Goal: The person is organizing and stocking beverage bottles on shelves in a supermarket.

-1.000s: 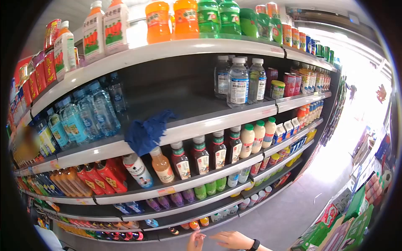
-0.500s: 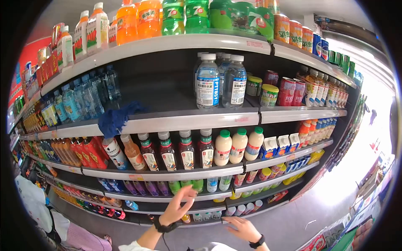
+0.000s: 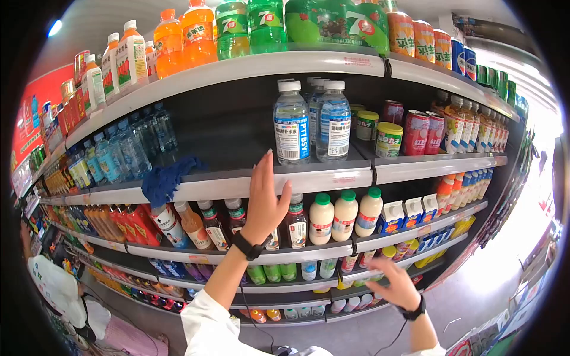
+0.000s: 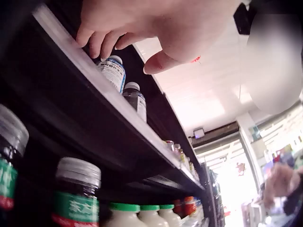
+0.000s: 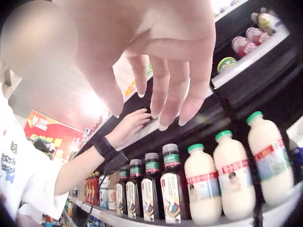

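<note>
My left hand [image 3: 264, 204] is raised in front of the shelf edge, its fingers straight and pointing up, with nothing in it. Just beyond its fingertips stand clear water bottles with white caps, the nearest being a blue-and-white labelled bottle [image 3: 291, 133]. In the left wrist view, the left fingers overlap the top of a water bottle [image 4: 112, 73]. My right hand [image 3: 393, 286] hangs lower and to the right, fingers relaxed and holding nothing. Milky bottles with green caps [image 3: 322, 219] stand on the shelf above and left of it.
A crumpled blue cloth [image 3: 169, 181] drapes over the shelf edge left of the hands. Dark-capped bottles [image 3: 298, 225] line the shelf below. Cans [image 3: 415, 132] stand at the right; orange soda bottles [image 3: 199, 38] are on top. Another person [image 3: 56, 291] is at the lower left.
My left hand has risen from low in the view up to the shelf edge by the water bottles. The right hand has also come up and to the right. The head view has shifted.
</note>
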Tool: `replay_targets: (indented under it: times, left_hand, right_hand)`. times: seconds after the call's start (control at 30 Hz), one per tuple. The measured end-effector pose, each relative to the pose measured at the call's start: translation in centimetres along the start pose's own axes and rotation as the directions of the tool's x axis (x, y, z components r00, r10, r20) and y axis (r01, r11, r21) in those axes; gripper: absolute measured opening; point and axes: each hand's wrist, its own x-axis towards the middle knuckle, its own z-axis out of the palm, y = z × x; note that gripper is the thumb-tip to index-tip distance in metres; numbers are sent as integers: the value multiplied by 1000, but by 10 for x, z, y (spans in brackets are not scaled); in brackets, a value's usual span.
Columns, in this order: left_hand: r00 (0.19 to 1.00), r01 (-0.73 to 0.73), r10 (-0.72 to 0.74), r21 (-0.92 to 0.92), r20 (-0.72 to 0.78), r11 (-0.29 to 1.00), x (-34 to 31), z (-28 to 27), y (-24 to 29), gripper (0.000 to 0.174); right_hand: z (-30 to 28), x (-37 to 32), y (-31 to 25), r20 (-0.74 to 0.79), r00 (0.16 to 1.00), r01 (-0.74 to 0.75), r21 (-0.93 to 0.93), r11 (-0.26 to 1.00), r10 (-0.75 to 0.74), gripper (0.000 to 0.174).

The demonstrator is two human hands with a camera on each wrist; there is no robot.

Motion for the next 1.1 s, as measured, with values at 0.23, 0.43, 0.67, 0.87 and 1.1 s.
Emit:
replay_targets:
  times: [0.23, 0.43, 0.67, 0.87, 1.1]
  left_hand:
    - [995, 74, -55, 274, -78, 959, 34, 17, -14, 70]
    - [996, -11, 47, 400, -81, 917, 34, 33, -29, 57]
    - [998, -21, 41, 352, -50, 936, 36, 31, -35, 56]
    - [998, -25, 42, 322, -46, 946, 36, 34, -41, 56]
    - [998, -22, 40, 309, -51, 951, 35, 37, -43, 56]
  right_hand:
    - [13, 159, -35, -264, 958, 106, -32, 994, -111, 66]
    - [32, 275, -40, -419, 866, 190, -232, 954, -274, 96]
    - [51, 324, -37, -484, 857, 126, -137, 983, -178, 108]
    - [54, 326, -38, -524, 852, -16, -41, 999, -8, 89]
    - [56, 334, -28, -564, 825, 39, -9, 999, -37, 79]
